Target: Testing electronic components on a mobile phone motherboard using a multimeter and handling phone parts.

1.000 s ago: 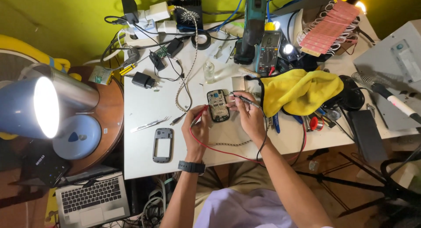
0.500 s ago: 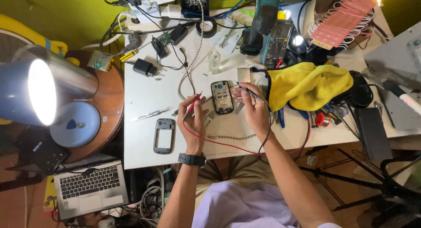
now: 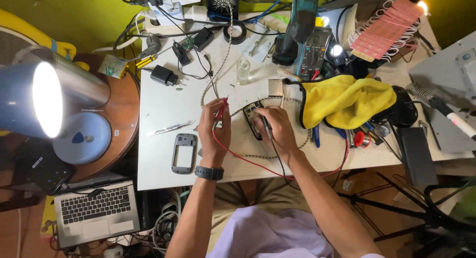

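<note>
An opened phone (image 3: 253, 119), its back off and its circuit board showing, is lying near the middle of the frame on the white table (image 3: 163, 109), and both hands are working over it. The right hand (image 3: 278, 131) is closing around a black probe (image 3: 266, 125) and pressing its tip down onto the board, partly covering the phone's lower end. The left hand (image 3: 215, 129), just left of the phone, is pinching a red probe (image 3: 219, 108) with its tip raised and pointing up, not touching the board. A red lead (image 3: 238, 156) and a black lead are trailing from the probes toward the lower edge of the table. A grey phone frame (image 3: 184, 153) is lying apart at lower left of the hands, with metal tweezers (image 3: 168, 128) just above it. To the right a yellow cloth (image 3: 347, 100) is bunching beside the phone, and above it a multimeter (image 3: 313, 52) is standing among cables. A lit lamp (image 3: 47, 97) is glowing at the far left, with a laptop (image 3: 94, 211) below it. Judging by this, the phone is already stripped and probing is under way, with only one probe in contact; reassembly is not yet done.
</note>
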